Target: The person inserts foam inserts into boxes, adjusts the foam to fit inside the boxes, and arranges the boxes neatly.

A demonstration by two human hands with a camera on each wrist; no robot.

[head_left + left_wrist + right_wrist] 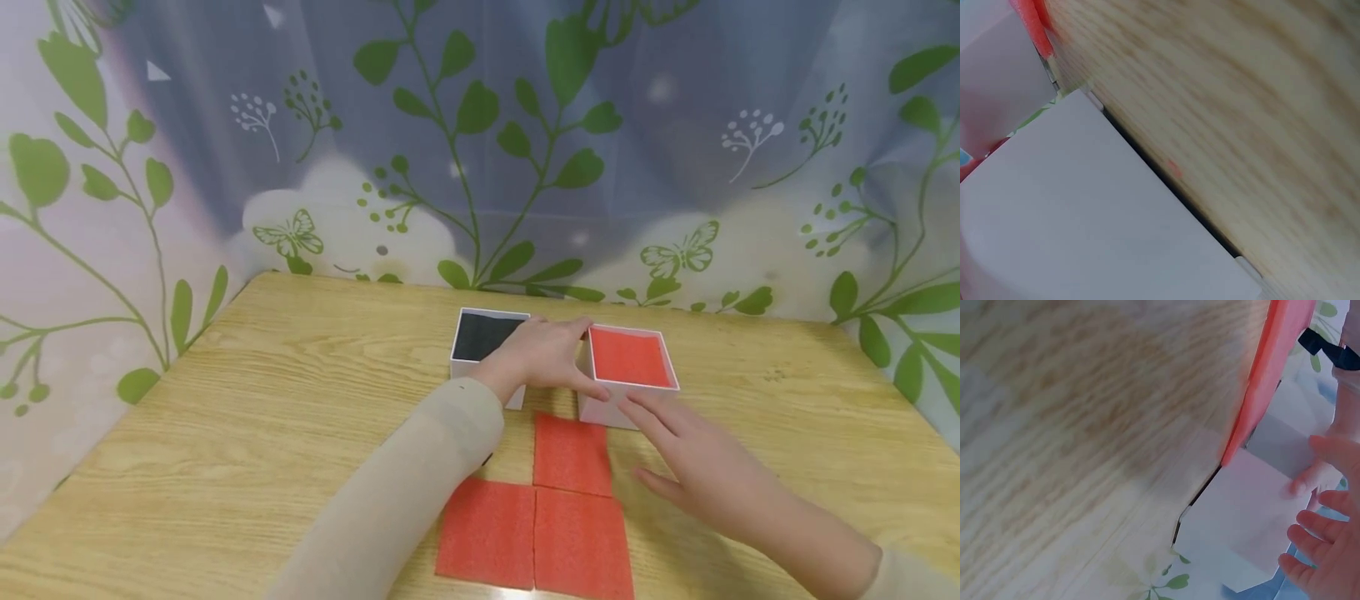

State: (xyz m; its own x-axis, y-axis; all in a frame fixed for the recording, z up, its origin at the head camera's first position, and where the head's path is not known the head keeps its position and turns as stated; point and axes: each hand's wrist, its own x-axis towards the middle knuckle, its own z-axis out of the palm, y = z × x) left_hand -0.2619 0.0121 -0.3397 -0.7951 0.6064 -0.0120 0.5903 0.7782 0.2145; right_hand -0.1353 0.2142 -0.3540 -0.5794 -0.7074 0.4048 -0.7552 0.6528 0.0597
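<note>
A white open-topped box (628,404) filled with red squares (628,357) stands on the wooden table. My left hand (543,354) grips its left side, thumb against the front wall and fingers at the back left corner. In the right wrist view the left thumb lies on the white wall (1229,531). My right hand (697,467) is by the front right of this box, its fingers extended and holding nothing. Beside it on the left, partly behind my left hand, is another white box (462,372) with dark sheets (483,333) inside.
Three red squares lie flat in an L in front of the boxes: a far one (572,454), a near left one (491,533) and a near right one (581,537). A patterned curtain (480,167) hangs behind the wooden table (262,400). My left sleeve crosses beside the squares.
</note>
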